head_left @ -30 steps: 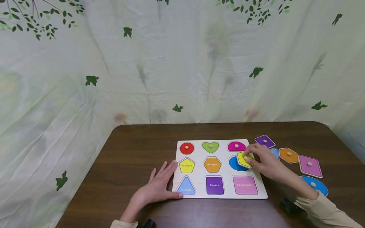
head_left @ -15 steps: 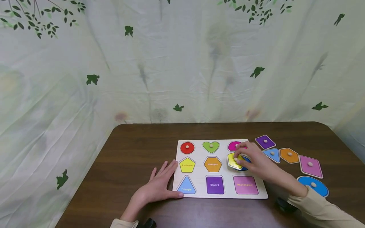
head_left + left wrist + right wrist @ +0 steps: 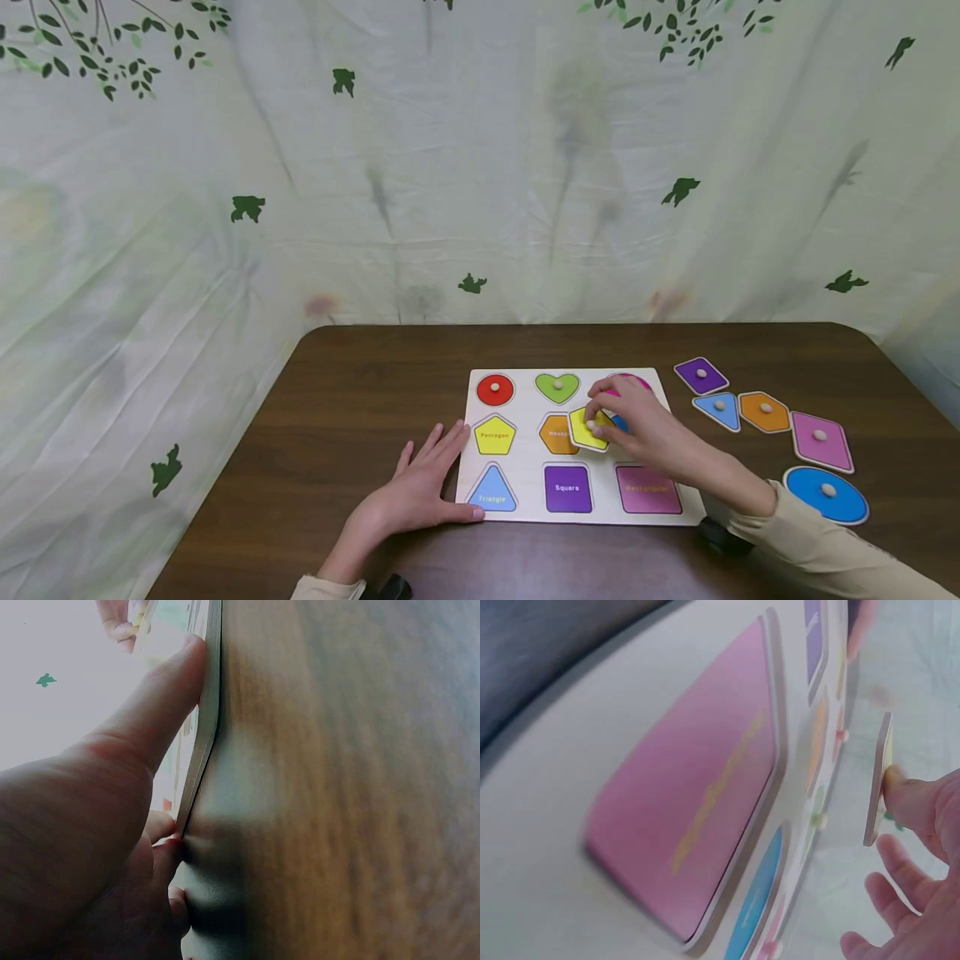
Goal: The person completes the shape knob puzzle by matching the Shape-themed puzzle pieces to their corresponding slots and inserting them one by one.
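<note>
The right hand pinches the knob of a yellow pentagon piece, held above the white board and overlapping the orange hexagon recess. In the right wrist view the piece is seen edge-on, off the board, in the fingers of the right hand. The left hand rests at the board's left side, thumb on the lower left corner and fingers spread along the edge. The left wrist view shows that hand's thumb on the board's edge.
Right of the board lie a purple piece, a blue triangle, an orange hexagon, a pink rectangle and a blue oval. Red circle and green heart pieces sit in the board. A patterned curtain hangs behind.
The right hand has carried the yellow piece leftward, from over the blue oval recess to over the orange hexagon recess. The left hand has stayed at the board's edge.
</note>
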A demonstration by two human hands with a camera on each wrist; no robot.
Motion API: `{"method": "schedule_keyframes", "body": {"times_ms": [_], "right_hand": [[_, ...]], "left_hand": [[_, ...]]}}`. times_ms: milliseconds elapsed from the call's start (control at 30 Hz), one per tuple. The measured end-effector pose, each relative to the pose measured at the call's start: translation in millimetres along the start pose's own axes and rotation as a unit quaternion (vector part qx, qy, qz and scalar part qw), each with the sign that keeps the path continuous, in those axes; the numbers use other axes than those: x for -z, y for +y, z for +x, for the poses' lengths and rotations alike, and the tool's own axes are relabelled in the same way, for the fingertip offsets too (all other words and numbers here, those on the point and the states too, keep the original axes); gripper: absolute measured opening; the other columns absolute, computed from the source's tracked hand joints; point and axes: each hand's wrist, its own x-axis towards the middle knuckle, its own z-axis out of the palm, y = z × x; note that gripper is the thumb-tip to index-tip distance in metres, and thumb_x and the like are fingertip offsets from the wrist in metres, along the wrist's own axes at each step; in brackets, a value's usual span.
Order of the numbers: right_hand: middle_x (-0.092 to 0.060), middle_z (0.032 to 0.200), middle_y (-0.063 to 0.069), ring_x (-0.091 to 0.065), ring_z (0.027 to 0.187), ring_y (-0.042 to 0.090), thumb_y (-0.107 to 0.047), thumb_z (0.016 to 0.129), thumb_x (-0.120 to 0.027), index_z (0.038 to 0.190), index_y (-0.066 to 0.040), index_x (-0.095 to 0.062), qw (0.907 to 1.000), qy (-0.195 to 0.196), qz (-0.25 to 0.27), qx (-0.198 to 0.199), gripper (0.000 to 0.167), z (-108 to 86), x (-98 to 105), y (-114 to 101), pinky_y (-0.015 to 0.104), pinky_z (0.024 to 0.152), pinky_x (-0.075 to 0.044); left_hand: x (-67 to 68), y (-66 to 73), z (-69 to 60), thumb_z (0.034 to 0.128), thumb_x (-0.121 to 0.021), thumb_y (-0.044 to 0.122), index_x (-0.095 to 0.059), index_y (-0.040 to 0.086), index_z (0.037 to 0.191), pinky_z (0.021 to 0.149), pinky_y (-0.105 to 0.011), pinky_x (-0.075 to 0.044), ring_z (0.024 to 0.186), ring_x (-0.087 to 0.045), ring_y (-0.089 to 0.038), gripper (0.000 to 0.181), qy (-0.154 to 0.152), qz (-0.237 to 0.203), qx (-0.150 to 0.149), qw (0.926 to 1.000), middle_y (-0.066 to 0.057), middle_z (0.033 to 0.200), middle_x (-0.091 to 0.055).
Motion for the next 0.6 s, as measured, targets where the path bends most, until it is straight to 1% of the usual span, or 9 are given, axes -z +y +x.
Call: {"method": "schedule_keyframes", "body": {"times_ms": [67, 200, 300, 467, 600], "right_hand": [[-0.057, 0.110, -0.001, -0.051, 0.109, 0.021, -0.006, 0.082, -0.080, 0.089, -0.023, -0.064, 1.0000, -0.004, 0.004, -0.002, 0.024, 2.9, -1.5, -2.8, 0.043, 0.093, -0.045], [-0.057, 0.112, -0.001, -0.052, 0.111, 0.021, -0.009, 0.083, -0.079, 0.089, -0.024, -0.064, 0.9995, -0.024, 0.018, -0.014, 0.022, 10.5, -5.3, -8.5, 0.044, 0.092, -0.046], [-0.057, 0.112, -0.001, -0.052, 0.111, 0.022, -0.010, 0.084, -0.079, 0.089, -0.023, -0.066, 0.9991, -0.033, 0.025, -0.011, 0.020, 16.4, -8.4, -11.9, 0.044, 0.093, -0.045], [-0.058, 0.113, 0.001, -0.052, 0.110, 0.022, -0.013, 0.084, -0.080, 0.088, -0.023, -0.068, 0.9993, -0.035, 0.014, -0.001, 0.017, 24.3, -12.7, -16.9, 0.044, 0.092, -0.044], [-0.058, 0.113, 0.001, -0.051, 0.110, 0.022, -0.014, 0.084, -0.079, 0.089, -0.024, -0.069, 0.9988, -0.046, 0.015, -0.011, 0.015, 31.1, -15.2, -22.7, 0.044, 0.092, -0.044]], "left_hand": [[-0.2, 0.2, -0.1, 0.0751, -0.076, 0.061, -0.024, 0.014, 0.158, 0.112, -0.065, 0.001, 0.149, -0.005, -0.031, 0.108, 0.000, 0.000, -0.001, 1.0000, -0.002, 0.163, -0.017], [0.2, 0.8, -0.2, 0.0754, -0.076, 0.061, -0.024, 0.013, 0.157, 0.112, -0.065, 0.001, 0.150, -0.005, -0.031, 0.108, 0.000, -0.001, -0.001, 1.0000, -0.002, 0.163, -0.017], [0.2, 0.9, -0.5, 0.0754, -0.076, 0.060, -0.024, 0.013, 0.157, 0.112, -0.065, 0.001, 0.149, -0.005, -0.031, 0.108, 0.001, -0.001, -0.001, 1.0000, -0.002, 0.163, -0.018], [-0.2, 0.9, -1.0, 0.0755, -0.077, 0.059, -0.024, 0.013, 0.157, 0.112, -0.065, 0.000, 0.149, -0.006, -0.032, 0.108, 0.003, -0.003, -0.004, 1.0000, -0.002, 0.163, -0.018], [-0.1, 1.1, -0.7, 0.0751, -0.077, 0.059, -0.025, 0.013, 0.157, 0.112, -0.065, 0.000, 0.149, -0.006, -0.032, 0.108, 0.003, -0.005, -0.002, 1.0000, -0.002, 0.163, -0.018]]}}
